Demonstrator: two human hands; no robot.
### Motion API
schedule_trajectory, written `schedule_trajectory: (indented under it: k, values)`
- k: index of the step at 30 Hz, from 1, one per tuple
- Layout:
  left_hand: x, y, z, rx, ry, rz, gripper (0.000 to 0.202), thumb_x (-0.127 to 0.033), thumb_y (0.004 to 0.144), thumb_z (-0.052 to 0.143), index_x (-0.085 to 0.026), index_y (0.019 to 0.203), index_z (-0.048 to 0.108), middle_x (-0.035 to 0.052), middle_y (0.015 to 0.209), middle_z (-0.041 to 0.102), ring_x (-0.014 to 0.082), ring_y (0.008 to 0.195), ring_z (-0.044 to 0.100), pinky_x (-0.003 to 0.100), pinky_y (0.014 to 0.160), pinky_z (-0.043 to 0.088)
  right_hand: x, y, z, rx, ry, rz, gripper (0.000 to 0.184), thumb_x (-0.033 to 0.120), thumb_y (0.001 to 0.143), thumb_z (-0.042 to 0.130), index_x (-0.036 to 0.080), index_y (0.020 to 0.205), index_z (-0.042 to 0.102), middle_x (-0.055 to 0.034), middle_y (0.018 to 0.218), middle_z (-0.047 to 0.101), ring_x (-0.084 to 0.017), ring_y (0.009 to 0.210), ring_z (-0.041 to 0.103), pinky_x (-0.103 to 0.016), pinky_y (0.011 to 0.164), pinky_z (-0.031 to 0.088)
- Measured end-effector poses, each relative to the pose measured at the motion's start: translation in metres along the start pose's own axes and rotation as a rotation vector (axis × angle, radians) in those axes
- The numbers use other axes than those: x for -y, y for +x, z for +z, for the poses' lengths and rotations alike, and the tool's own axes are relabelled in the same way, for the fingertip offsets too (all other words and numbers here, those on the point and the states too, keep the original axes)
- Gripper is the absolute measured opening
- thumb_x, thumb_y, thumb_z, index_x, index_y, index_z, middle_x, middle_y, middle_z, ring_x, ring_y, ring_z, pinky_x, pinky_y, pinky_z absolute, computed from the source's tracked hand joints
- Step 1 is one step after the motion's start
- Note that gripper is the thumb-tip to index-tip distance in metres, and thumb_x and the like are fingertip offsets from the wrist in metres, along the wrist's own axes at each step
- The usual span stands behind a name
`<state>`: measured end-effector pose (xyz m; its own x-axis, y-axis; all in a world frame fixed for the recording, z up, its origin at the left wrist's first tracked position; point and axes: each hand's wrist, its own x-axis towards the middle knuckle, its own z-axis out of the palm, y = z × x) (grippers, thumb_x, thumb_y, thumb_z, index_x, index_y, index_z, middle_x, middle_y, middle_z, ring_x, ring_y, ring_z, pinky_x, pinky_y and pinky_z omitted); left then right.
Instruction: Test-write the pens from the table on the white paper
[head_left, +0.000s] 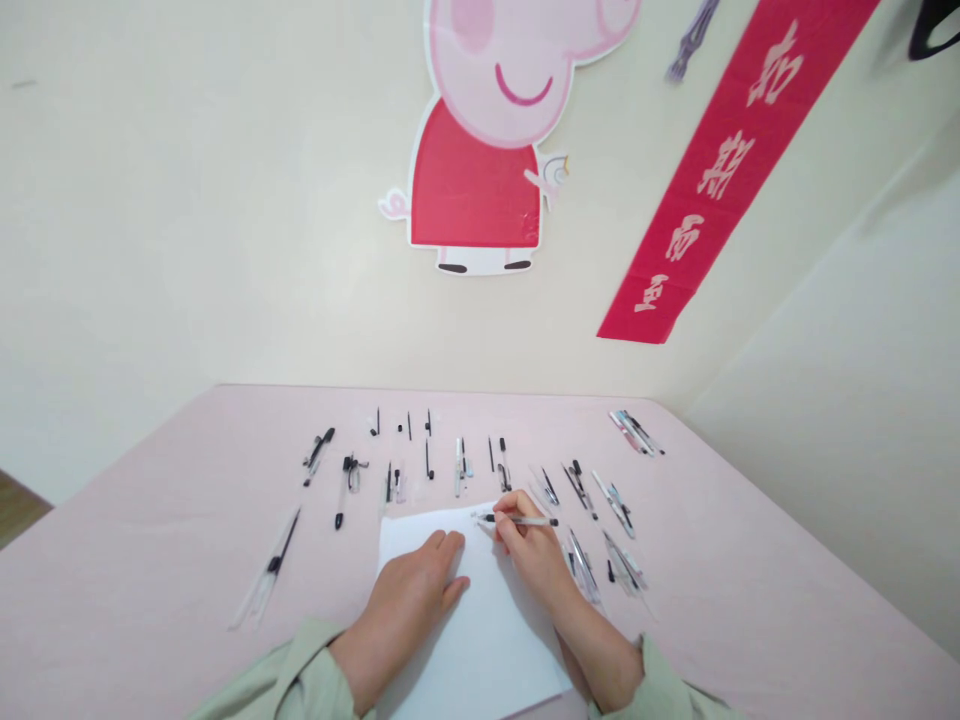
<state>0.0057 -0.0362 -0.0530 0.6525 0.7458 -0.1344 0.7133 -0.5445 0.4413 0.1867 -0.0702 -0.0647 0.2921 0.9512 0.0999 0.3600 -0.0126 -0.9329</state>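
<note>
1 held pen: near the far edge of our paper, long axis crosswise, tip leftward.
Right hand: the nearer, fingers closed round the pen close to its tip.
Left hand: partly spread, palm down on the paper, holding nothing we can see, left of the tip and closer to us.

The one camera sits on the person's head and looks forward and down. The left hand and right hand are close, low in the middle. Past them it sees the bench and, higher up, the wall.
</note>
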Motion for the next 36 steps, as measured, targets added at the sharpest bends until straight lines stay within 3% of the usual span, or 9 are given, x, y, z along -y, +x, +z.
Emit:
schedule_trajectory:
  k: [3,7,15,24,36]
  values:
    - [-0.0037,-0.001,-0.0041,0.033,0.095,0.008,0.028,-0.025,0.088,0.048,-0.021,0.116,0.052,0.0098,0.114,0.062,0.0283,0.094,0.066,0.036,0.074,0.05,0.0027,-0.0015,-0.0007,0.011,-0.003,-0.02,0.01,0.03,0.087,0.049,0.022,0.084,0.054,0.0014,0.071,0.06,-0.015,0.064,0.054,-0.026,0.062,0.039]
    - [-0.0069,-0.0025,-0.0083,0.064,0.148,-0.004,0.029,-0.025,0.09,0.046,-0.021,0.118,0.05,0.0088,0.113,0.062,0.0281,0.093,0.067,0.038,0.073,0.052,0.0005,-0.0017,0.0028,0.008,-0.017,-0.045,0.01,0.027,0.082,0.054,0.022,0.076,0.048,0.005,0.064,0.049,-0.014,0.06,0.049,-0.024,0.057,0.036]
    - [-0.0069,-0.0025,-0.0087,0.066,0.157,0.02,0.029,-0.025,0.09,0.047,-0.02,0.118,0.05,0.0087,0.112,0.062,0.0276,0.092,0.067,0.038,0.074,0.053,0.0041,-0.0023,0.0057,0.014,-0.104,0.008,0.012,0.027,0.082,0.052,0.023,0.072,0.046,0.0051,0.061,0.049,-0.014,0.058,0.048,-0.025,0.057,0.035]
    - [-0.0057,-0.0014,-0.0061,0.059,0.162,0.016,0.028,-0.025,0.09,0.046,-0.021,0.118,0.05,0.0088,0.112,0.062,0.0276,0.09,0.068,0.037,0.071,0.053,0.009,-0.0048,0.0056,0.017,-0.177,-0.028,0.011,0.024,0.08,0.05,0.022,0.07,0.045,0.0057,0.059,0.045,-0.013,0.056,0.045,-0.024,0.056,0.033]
    - [-0.0049,-0.0003,-0.0057,0.065,0.173,0.022,0.029,-0.027,0.091,0.046,-0.02,0.118,0.05,0.0089,0.111,0.062,0.0273,0.089,0.068,0.036,0.069,0.053,0.0056,-0.0041,0.0071,0.022,-0.141,-0.021,0.011,0.025,0.08,0.051,0.022,0.07,0.047,0.0053,0.06,0.048,-0.014,0.056,0.048,-0.024,0.056,0.035]
